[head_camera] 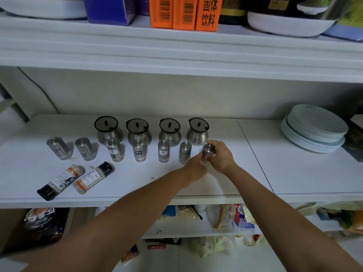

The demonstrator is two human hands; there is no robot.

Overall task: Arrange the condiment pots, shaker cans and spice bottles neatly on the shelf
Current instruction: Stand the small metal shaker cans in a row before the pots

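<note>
Several steel condiment pots point(139, 132) with dark lids stand in a row at the back of the white shelf point(294, 173). In front of them runs a row of several steel shaker cans point(163, 151). At the row's right end both hands hold one more shaker can point(208, 151): my right hand point(223, 157) wraps its right side, my left hand point(196, 167) grips its lower part. Two spice bottles point(60, 180) with black caps lie on their sides at the front left.
A stack of pale plates point(314, 128) sits at the right of the shelf. Orange boxes point(184, 12) and bowls fill the shelf above. Bags and packets crowd the lower shelf.
</note>
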